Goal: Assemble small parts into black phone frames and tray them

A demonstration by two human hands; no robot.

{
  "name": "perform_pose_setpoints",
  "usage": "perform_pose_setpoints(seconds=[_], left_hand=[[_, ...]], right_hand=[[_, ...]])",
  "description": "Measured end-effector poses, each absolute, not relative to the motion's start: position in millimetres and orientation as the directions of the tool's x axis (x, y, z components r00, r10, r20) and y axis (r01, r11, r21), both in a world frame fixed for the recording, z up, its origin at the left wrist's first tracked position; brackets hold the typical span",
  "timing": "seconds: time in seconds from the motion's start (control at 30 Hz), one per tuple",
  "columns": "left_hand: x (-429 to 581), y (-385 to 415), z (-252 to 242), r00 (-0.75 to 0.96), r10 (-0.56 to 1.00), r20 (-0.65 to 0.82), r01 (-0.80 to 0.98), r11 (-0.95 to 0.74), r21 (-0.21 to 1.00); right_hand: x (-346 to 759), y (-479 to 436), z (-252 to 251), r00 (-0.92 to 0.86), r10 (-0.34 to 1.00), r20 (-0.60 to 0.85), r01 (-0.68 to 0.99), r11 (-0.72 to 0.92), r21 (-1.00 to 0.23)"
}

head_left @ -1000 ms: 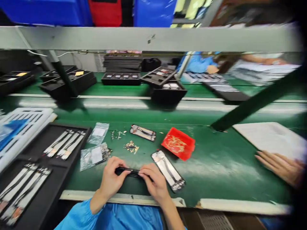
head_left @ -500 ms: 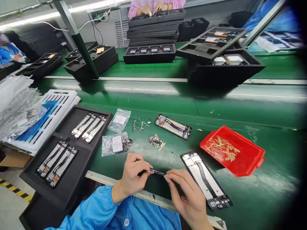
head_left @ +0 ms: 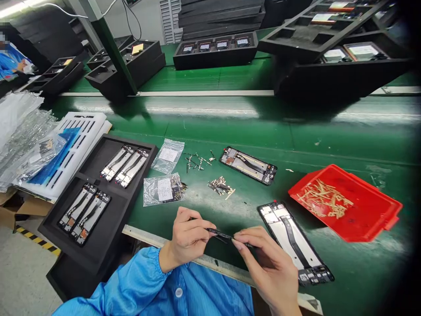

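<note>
Still pinching a thin black part [head_left: 221, 234] with left hand [head_left: 190, 239] and right hand [head_left: 272, 265], now showing more of it, so not let go yet.

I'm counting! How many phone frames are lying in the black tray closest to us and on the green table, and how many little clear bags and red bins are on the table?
Phone frames in the black tray: 4
Phone frames on the green table: 2
Little clear bags: 2
Red bin: 1
Total: 9

Green bench [head_left: 210, 131] with phone frames [head_left: 294, 241], red bin [head_left: 370, 215]
</note>
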State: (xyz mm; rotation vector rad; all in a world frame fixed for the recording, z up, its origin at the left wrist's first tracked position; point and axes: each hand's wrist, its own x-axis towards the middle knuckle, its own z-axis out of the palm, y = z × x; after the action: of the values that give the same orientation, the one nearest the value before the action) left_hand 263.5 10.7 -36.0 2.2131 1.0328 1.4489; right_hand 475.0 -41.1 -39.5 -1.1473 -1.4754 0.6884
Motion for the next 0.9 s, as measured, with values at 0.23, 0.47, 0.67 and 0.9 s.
perform_pose_setpoints(seconds=[0.23, 0.47, 0.67, 0.9], left_hand=[[259.9, 6.4, -39.8, 0.254, 0.726, 0.639, 0.45, -0.674, 0.586], [255.7, 4.5, -44.7, 0.306, 0.671, 0.676, 0.456, -0.726, 0.514], [259.0, 3.6, -32.4, 0.299, 0.72, 0.627, 0.439, -0.687, 0.579], [261.9, -0.3, -28.9, 0.277, 0.757, 0.592, 0.473, -0.644, 0.601]], right_hand=[[474.1, -38.8, -40.2, 0.074, 0.906, 0.417, 0.249, 0.388, -0.887], [475.8, -39.9, -43.3, 0.05, 0.9, 0.433, 0.229, 0.411, -0.882], [474.1, -41.7, -46.2, 0.079, 0.9, 0.428, 0.215, 0.404, -0.889], [473.2, -43.1, -48.6, 0.072, 0.883, 0.464, 0.235, 0.437, -0.868]])
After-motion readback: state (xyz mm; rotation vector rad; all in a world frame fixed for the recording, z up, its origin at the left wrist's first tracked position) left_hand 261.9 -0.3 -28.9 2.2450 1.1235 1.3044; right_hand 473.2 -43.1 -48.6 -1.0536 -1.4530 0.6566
